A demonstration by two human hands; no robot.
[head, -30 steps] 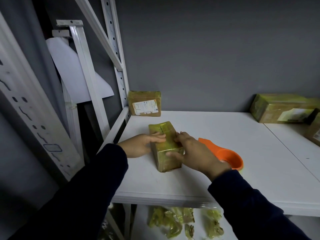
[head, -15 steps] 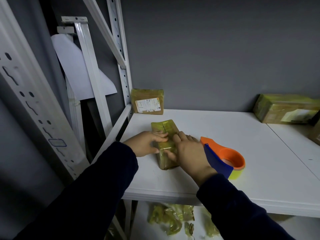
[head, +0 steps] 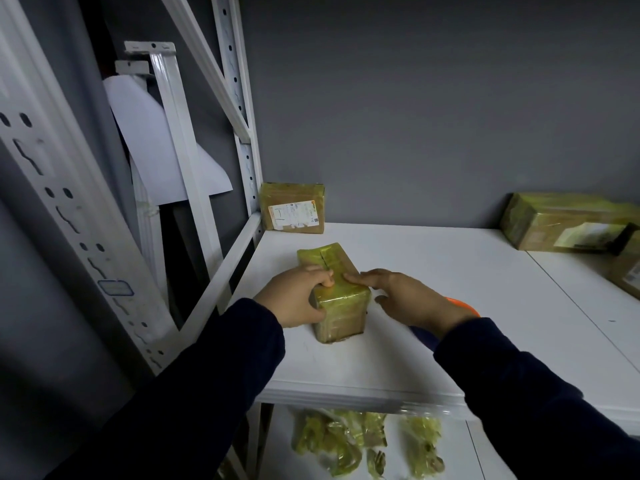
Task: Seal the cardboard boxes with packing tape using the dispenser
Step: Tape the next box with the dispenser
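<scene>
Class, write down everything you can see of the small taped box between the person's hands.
The small taped box is an oblong brown cardboard parcel wrapped in glossy yellow-green tape. A dark seam runs along its top at the far end. It lies flat on the white shelf, near the left edge, long side pointing away from the camera. The left hand grips its near left corner; the right hand rests straight fingers on its top right edge.
</scene>
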